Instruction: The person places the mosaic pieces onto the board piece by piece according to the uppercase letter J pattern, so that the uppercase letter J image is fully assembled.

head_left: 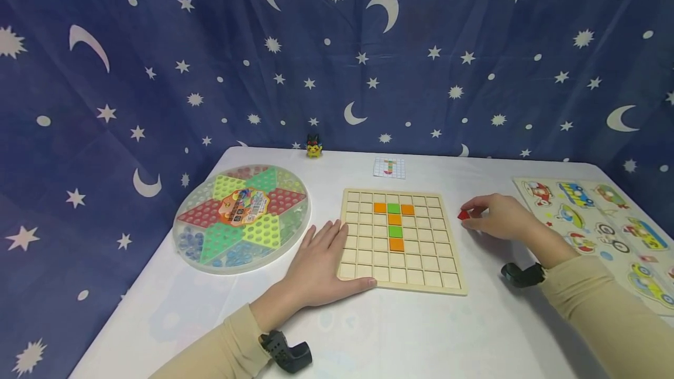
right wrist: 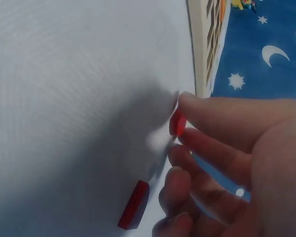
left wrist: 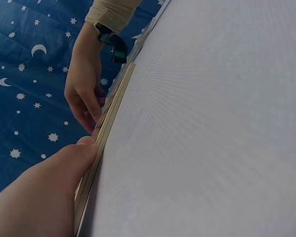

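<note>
A wooden grid board (head_left: 416, 289) lies on the white table, with orange tiles (head_left: 396, 244) and green tiles (head_left: 395, 231) forming a T-like pattern in its squares. My left hand (head_left: 318, 268) rests at the board's lower left corner, fingers extended along its left side and thumb on the front edge. To the right of the board, my right hand (head_left: 497, 215) pinches a small red tile (right wrist: 177, 122) between thumb and index finger. A second red tile (right wrist: 134, 205) lies on the table under that hand in the right wrist view; the hand hides it from the head view.
A round Chinese checkers set (head_left: 210, 262) lies to the left. Behind the board are a small pattern card (head_left: 389, 168) and a yellow toy figure (head_left: 314, 148). A picture puzzle board (head_left: 595, 250) lies at the right, beside the right forearm. A starry curtain (head_left: 337, 45) hangs behind.
</note>
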`<state>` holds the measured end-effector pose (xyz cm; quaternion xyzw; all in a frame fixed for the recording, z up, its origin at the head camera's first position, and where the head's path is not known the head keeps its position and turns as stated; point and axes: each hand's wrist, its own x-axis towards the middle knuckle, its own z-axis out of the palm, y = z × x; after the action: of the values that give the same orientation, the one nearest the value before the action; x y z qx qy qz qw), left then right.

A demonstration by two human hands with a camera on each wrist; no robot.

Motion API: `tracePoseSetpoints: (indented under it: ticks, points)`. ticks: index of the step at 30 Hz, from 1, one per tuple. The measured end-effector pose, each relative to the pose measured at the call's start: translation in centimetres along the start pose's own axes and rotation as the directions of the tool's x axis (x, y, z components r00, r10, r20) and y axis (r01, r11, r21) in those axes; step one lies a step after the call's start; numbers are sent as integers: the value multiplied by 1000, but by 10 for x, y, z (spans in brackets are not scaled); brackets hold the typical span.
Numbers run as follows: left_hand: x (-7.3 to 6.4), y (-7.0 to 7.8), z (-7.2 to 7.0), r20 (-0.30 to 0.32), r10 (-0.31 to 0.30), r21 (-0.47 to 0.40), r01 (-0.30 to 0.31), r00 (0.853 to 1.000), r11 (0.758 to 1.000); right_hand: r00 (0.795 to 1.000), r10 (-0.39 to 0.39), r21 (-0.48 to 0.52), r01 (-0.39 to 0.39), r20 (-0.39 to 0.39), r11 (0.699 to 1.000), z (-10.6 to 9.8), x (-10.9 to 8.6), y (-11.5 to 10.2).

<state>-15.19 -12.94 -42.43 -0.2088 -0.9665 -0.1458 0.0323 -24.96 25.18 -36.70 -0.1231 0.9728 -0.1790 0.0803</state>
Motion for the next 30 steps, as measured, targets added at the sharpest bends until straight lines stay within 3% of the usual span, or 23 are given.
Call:
tracePoseSetpoints:
  ticks: [10,21,30]
  points:
    - [0,0,-1,-12,8,-3,-8,1000,1000,1000,-2,37,3,-17,999,5,0,-4]
    - [-1,0,-1,-18,11,-6,-11,1000,1000,997,-74,13,74,-3,997,7,3,-10]
    - [0,0,-1,-8,3,-3,-3,1000,1000,1000,-29,66,30,-7,997,9,5,-12]
